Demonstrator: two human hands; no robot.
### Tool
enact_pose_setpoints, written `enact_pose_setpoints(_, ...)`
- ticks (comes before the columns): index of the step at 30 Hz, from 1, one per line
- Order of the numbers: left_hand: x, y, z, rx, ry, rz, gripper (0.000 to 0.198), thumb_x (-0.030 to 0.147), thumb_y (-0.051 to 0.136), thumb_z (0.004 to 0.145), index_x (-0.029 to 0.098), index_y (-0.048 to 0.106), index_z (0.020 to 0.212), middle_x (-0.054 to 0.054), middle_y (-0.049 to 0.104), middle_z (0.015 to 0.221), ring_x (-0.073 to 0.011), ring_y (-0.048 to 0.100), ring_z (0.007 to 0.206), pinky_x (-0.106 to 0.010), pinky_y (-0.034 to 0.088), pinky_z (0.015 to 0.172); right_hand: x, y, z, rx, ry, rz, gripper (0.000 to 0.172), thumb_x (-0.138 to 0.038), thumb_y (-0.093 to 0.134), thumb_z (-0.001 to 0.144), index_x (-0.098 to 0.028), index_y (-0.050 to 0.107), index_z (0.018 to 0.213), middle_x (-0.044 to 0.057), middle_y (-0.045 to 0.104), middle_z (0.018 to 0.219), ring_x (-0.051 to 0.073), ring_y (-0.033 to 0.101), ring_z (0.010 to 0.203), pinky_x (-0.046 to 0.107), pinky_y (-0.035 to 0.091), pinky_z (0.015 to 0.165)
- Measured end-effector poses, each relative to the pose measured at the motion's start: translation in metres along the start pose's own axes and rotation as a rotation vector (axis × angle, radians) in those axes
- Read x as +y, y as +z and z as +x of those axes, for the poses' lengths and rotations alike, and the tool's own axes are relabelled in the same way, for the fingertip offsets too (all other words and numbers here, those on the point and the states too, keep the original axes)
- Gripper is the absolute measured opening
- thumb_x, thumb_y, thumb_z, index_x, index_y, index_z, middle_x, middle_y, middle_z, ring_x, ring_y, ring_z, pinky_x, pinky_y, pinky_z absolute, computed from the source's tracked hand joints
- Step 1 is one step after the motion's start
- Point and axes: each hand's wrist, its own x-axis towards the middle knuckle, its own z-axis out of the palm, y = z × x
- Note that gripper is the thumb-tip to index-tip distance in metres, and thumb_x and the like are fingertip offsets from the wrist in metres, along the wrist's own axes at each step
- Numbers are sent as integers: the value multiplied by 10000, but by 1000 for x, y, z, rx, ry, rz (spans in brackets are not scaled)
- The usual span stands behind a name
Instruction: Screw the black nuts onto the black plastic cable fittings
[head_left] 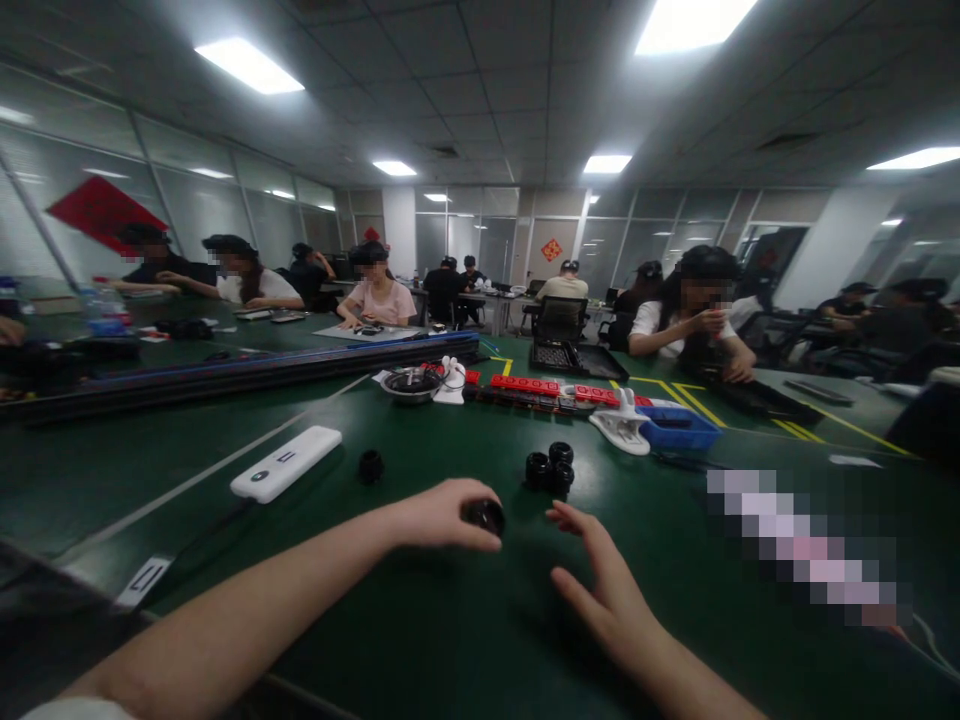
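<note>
My left hand (448, 513) is closed around a small round black part (485, 516), held just above the green table (420, 630). Its exact kind is not clear. To the right, my right hand (600, 570) has its thumb and fingers apart with nothing between them. A cluster of similar black round parts (551, 468) sits on the table beyond my right hand's fingertips. One more black part (370, 466) stands alone, to the left of my left hand.
A white power bank (286, 464) with a cable lies at left. Farther back are a metal bowl (410, 386), red strips (525, 385), a white clamp (622, 425) and a blue bin (681, 428). A long black rail (247, 375) crosses the far left. People sit around the tables.
</note>
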Motion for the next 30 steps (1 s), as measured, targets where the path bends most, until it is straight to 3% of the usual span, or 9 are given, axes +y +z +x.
enact_pose_setpoints(3, -41, -44, -13, 358, -190, 158, 442, 532, 426, 801, 192, 576, 1040, -70, 557, 1075, -248, 512, 986, -358, 409, 835, 3, -3, 2, 22, 100, -27, 412, -332, 423, 855, -209, 347, 1241, 114, 495, 1163, 244, 493, 1052, 431, 413, 898)
enact_pose_setpoints(5, -73, -66, -22, 551, -326, 260, 556, 543, 315, 828, 98, 553, 1060, -166, 515, 1097, -347, 442, 1042, -498, 323, 877, 4, -3, 3, -2, 139, -49, 387, -340, 426, 851, -199, 390, 1210, 117, 500, 1160, 248, 495, 1052, 434, 417, 897)
enact_pose_setpoints(8, -114, -78, -34, 673, -437, 362, 584, 541, 299, 814, 62, 589, 981, -203, 511, 1047, -400, 421, 1024, -556, 268, 874, 3, 0, 6, -55, 169, -80, 367, -345, 442, 840, -192, 446, 1173, 116, 508, 1164, 255, 490, 1069, 434, 416, 906)
enact_pose_setpoints(11, -138, -75, -40, 646, -428, 403, 546, 523, 312, 805, 85, 605, 949, -173, 532, 996, -356, 451, 979, -495, 315, 866, 3, 2, 10, -119, 196, -105, 342, -350, 451, 835, -195, 492, 1137, 112, 514, 1166, 262, 479, 1092, 447, 399, 929)
enact_pose_setpoints(14, -147, -73, -43, 602, -376, 409, 545, 529, 310, 806, 102, 561, 1034, -145, 511, 1031, -314, 436, 1002, -442, 329, 886, 6, 1, 14, -153, 224, -117, 324, -361, 448, 834, -195, 525, 1101, 115, 527, 1146, 272, 490, 1079, 462, 415, 909)
enact_pose_setpoints(17, -148, -78, -49, 532, -314, 375, 520, 530, 315, 809, 142, 527, 1084, -101, 503, 1059, -268, 437, 1023, -387, 344, 900, 10, -1, 16, -129, 225, -118, 293, -353, 447, 834, -205, 546, 1067, 108, 552, 1106, 269, 517, 1042, 451, 450, 867)
enact_pose_setpoints(21, -148, -86, -58, 428, -248, 309, 503, 547, 460, 738, 183, 548, 1075, -60, 512, 1087, -241, 460, 1035, -331, 351, 916, 12, -4, 16, -122, 210, -115, 280, -360, 459, 830, -214, 562, 1047, 97, 561, 1092, 262, 534, 1021, 427, 469, 846)
enact_pose_setpoints(26, -152, -85, -56, 370, -270, 261, 548, 535, 441, 749, 167, 519, 1149, -71, 510, 1138, -252, 451, 1077, -354, 326, 944, 10, -3, 15, -156, 225, -123, 293, -372, 454, 834, -214, 556, 1059, 92, 543, 1115, 254, 523, 1036, 421, 458, 868)
enact_pose_setpoints(30, -151, -85, -58, 294, -301, 252, 528, 563, 463, 737, 178, 584, 1078, -75, 549, 1117, -266, 483, 1052, -356, 353, 918, 13, -3, 15, -176, 232, -134, 264, -355, 465, 826, -207, 573, 1017, 91, 568, 1061, 254, 548, 990, 421, 468, 849)
